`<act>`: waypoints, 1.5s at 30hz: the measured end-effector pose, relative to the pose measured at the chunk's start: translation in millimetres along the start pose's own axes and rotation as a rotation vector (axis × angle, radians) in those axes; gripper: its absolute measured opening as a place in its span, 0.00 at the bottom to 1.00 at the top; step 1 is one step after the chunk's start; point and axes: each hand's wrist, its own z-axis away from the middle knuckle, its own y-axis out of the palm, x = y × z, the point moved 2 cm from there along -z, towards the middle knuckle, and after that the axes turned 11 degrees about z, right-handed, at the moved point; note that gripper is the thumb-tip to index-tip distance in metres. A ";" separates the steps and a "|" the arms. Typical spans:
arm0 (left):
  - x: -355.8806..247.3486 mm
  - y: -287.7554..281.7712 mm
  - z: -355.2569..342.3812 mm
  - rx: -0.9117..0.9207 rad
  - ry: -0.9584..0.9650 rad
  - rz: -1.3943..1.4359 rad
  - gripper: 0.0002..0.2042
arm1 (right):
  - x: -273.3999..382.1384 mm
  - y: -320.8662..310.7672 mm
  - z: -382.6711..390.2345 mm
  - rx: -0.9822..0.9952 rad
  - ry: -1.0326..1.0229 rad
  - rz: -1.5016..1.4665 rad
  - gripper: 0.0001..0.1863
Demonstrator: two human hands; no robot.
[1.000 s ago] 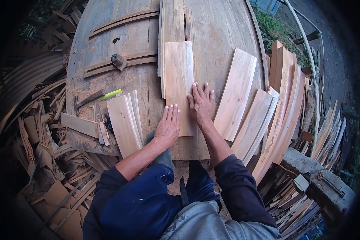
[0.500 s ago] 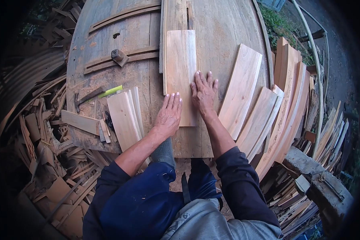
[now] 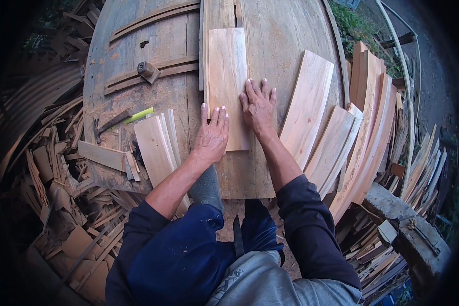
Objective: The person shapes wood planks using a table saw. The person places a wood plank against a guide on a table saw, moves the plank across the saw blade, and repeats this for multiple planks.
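Observation:
A flat pale wooden board (image 3: 227,71) lies lengthwise on the worn wooden table, its left side along a raised strip. My left hand (image 3: 212,133) rests flat on the board's near left part, fingers stretched out toward the far end. On the right edge of the board lies my right hand (image 3: 260,111), fingers stretched and slightly apart, partly on the tabletop. Neither hand is wrapped around anything. Beyond the board's far end, a narrow dark slot (image 3: 235,15) shows in the surface.
Several planks (image 3: 308,104) lean or lie at the right. To the left are a hammer (image 3: 109,124), a small wooden block (image 3: 148,72), slotted rails (image 3: 155,20) and more boards (image 3: 155,148). Wood offcuts (image 3: 81,239) heap up beside the table's left side.
The board has slid a little away from me along the table, covering more of the slot. Both hands have moved forward with it. The view has shifted slightly.

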 end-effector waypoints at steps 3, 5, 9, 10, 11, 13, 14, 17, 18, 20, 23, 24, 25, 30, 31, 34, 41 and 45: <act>4.1 -9.3 -7.5 0.030 -0.012 0.027 0.53 | -3.4 -5.3 -9.2 0.025 -0.004 -0.006 0.28; 7.6 -10.3 -12.1 0.025 -0.012 0.003 0.48 | -7.1 -8.1 -15.3 0.043 -0.013 -0.015 0.28; 13.1 -14.6 -24.8 0.020 -0.056 -0.023 0.54 | -26.9 -13.1 -12.4 0.104 -0.169 -0.037 0.26; 14.8 -17.8 -29.1 0.020 -0.054 -0.019 0.54 | -34.3 -15.0 -10.0 0.129 -0.245 -0.050 0.26; 16.9 -20.6 -33.2 0.047 -0.061 -0.006 0.54 | -42.5 -17.2 -5.5 0.132 -0.243 -0.046 0.26; 22.6 -23.9 -41.3 0.075 -0.069 0.010 0.55 | -53.2 -22.9 6.3 0.183 -0.273 -0.065 0.26; 26.7 -24.5 -45.2 0.071 -0.077 0.009 0.56 | -56.9 -27.0 10.7 0.186 -0.274 -0.064 0.26; 43.4 -22.9 -59.2 0.075 -0.103 0.000 0.56 | -64.3 -47.1 20.5 0.131 -0.235 -0.011 0.26; 49.6 -22.7 -61.9 0.057 -0.103 0.017 0.56 | -65.7 -56.2 20.8 0.061 -0.188 0.128 0.26; 55.6 -25.2 -72.1 0.060 -0.107 0.050 0.57 | -80.6 -63.9 24.4 0.004 -0.069 0.341 0.30; 65.1 -31.0 -88.1 0.061 -0.106 0.084 0.57 | -102.9 -74.4 26.7 -0.041 0.173 0.360 0.34; 67.1 -32.9 -93.1 0.062 -0.106 0.084 0.57 | -115.0 -67.6 27.7 0.010 0.229 0.406 0.37; 68.6 -34.7 -98.0 0.075 -0.135 0.063 0.56 | -117.8 -64.8 31.1 0.013 0.229 0.409 0.37; 84.0 -48.0 -123.6 0.137 -0.195 0.033 0.55 | -122.1 -60.2 37.6 -0.002 0.224 0.372 0.38; 87.8 -49.9 -129.1 0.133 -0.194 0.037 0.55 | -123.8 -60.1 36.3 -0.003 0.234 0.352 0.38; 98.5 -54.2 -143.9 0.112 -0.216 0.047 0.55 | -126.7 -56.7 38.5 -0.032 0.214 0.364 0.39; 127.2 -71.3 -182.6 0.109 -0.221 0.049 0.55 | -128.5 -54.6 37.8 -0.051 0.218 0.331 0.38; 140.3 -79.1 -203.4 0.103 -0.216 0.071 0.55 | -129.5 -58.0 39.4 -0.035 0.228 0.335 0.38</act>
